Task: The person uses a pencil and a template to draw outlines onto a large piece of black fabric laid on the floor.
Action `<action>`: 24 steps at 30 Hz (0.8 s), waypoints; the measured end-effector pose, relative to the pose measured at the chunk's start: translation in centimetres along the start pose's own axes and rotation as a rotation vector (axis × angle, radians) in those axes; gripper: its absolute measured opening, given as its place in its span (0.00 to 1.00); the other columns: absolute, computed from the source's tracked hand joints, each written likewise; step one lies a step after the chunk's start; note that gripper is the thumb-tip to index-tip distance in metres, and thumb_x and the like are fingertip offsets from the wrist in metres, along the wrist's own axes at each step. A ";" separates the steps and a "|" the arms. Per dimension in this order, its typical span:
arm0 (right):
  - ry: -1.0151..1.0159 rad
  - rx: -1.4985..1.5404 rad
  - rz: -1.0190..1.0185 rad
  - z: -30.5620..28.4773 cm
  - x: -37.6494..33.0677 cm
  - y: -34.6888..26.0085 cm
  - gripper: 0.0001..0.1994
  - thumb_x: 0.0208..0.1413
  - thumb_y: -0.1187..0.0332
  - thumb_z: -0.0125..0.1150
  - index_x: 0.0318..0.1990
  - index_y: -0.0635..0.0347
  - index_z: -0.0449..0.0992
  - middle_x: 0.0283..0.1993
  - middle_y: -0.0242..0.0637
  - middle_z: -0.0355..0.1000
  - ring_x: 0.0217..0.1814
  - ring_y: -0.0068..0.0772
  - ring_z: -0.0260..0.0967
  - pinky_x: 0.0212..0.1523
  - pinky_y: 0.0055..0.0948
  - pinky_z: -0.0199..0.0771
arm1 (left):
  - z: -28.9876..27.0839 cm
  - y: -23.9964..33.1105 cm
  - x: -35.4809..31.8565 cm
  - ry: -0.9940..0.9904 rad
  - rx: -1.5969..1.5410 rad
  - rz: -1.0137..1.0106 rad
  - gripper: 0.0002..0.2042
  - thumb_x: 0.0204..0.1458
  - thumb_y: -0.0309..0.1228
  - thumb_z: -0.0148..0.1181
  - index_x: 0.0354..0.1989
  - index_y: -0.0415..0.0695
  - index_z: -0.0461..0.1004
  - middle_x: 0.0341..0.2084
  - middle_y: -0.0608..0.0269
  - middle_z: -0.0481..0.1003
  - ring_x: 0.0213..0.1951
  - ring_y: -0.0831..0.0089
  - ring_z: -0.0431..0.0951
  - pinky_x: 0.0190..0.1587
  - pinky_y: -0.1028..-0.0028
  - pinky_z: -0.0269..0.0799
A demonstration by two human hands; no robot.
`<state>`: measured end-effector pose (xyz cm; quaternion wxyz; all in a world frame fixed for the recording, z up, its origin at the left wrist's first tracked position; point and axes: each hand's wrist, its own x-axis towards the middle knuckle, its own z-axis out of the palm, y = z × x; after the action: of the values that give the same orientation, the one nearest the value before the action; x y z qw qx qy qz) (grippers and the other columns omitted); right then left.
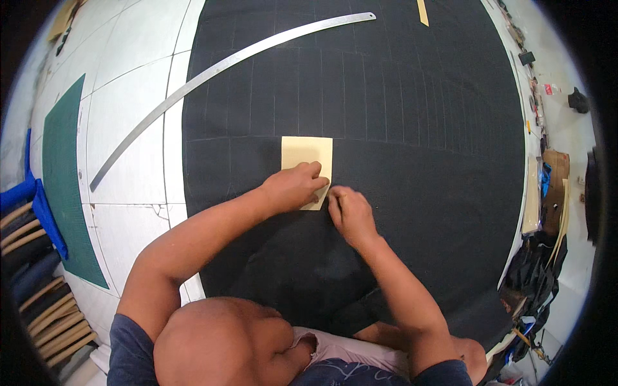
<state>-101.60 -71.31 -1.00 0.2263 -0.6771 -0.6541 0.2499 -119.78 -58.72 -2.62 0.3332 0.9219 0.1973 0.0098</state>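
Observation:
A pale yellow rectangular card [298, 150] lies flat on a large sheet of black material [425, 186] marked with thin light lines. Its top edge runs along one long cross line. My left hand [295, 186] rests on the lower part of the card, pressing it down with the fingers somewhat apart. At the card's lower right edge, my right hand [351, 209] is closed in a pinch. Whatever it holds, if anything, is hidden by the fingers.
A long metal ruler [193, 83] lies across the black sheet and the white tiled floor [129, 148]. A yellow strip [422, 11] sits at the far edge. To the left are a green cutting mat [67, 186] and several rolls [58, 325]. Assorted items and a black bag [531, 273] line the right side.

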 end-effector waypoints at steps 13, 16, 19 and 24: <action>0.249 0.188 0.178 -0.8 6.4 1.0 0.10 0.67 0.70 0.58 0.49 0.64 0.80 0.48 0.50 0.81 0.48 0.53 0.80 0.50 0.42 0.80 | -0.1 0.8 0.1 0.086 0.262 -0.061 0.30 0.45 0.43 0.77 0.59 0.52 0.76 0.66 0.48 0.67 0.72 0.47 0.62 0.72 0.45 0.58; 0.272 0.155 0.155 -0.6 7.7 1.4 0.10 0.67 0.70 0.58 0.49 0.64 0.80 0.47 0.50 0.81 0.48 0.54 0.80 0.50 0.44 0.80 | -0.7 1.1 0.6 0.036 0.243 -0.110 0.38 0.44 0.44 0.77 0.65 0.45 0.70 0.69 0.48 0.65 0.73 0.47 0.61 0.73 0.46 0.59; 0.277 0.118 0.140 -0.3 8.3 1.5 0.10 0.66 0.69 0.59 0.49 0.63 0.80 0.47 0.50 0.81 0.48 0.55 0.80 0.50 0.45 0.80 | -0.9 1.3 0.8 0.034 0.246 -0.134 0.41 0.43 0.45 0.78 0.65 0.40 0.68 0.71 0.48 0.63 0.74 0.48 0.60 0.72 0.46 0.60; 0.285 0.086 0.103 0.1 8.6 2.0 0.09 0.67 0.69 0.59 0.48 0.62 0.81 0.47 0.48 0.82 0.48 0.54 0.80 0.49 0.44 0.80 | -1.0 1.6 1.1 0.007 0.285 -0.152 0.42 0.42 0.44 0.79 0.66 0.40 0.68 0.74 0.47 0.59 0.75 0.48 0.58 0.72 0.46 0.60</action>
<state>-99.95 -62.78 -2.65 0.3327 -0.7281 -0.5683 0.1903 -118.40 -58.79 -0.96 0.1979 0.9423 0.2670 -0.0401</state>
